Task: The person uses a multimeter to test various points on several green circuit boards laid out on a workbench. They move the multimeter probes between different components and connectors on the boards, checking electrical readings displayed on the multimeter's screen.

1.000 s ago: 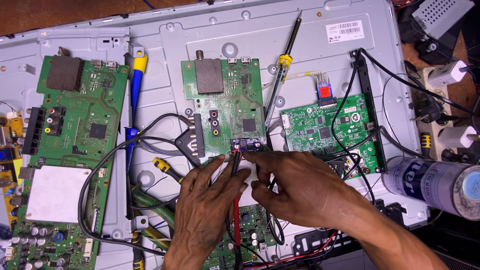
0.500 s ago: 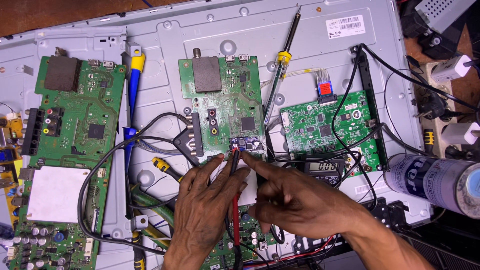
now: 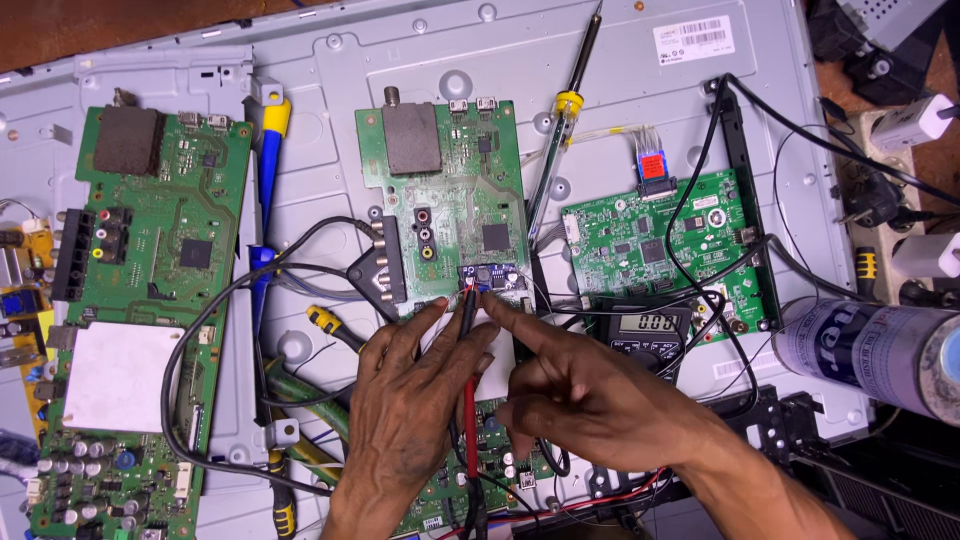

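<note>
Since the earlier frame, the right hand (image 3: pixel 590 400) has slid down and aside, uncovering the black digital multimeter (image 3: pixel 648 335) beside it. Now its index finger stretches to the small blue module (image 3: pixel 492 277) on the middle green circuit board (image 3: pixel 450 200), the other fingers curled loosely, holding nothing visible. The left hand (image 3: pixel 410 410) pinches a red test probe (image 3: pixel 468 400) between thumb and fingers, tip on that same module. A yellow-collared soldering iron (image 3: pixel 565 120) lies upper right, and a larger green board (image 3: pixel 140 300) lies at left.
</note>
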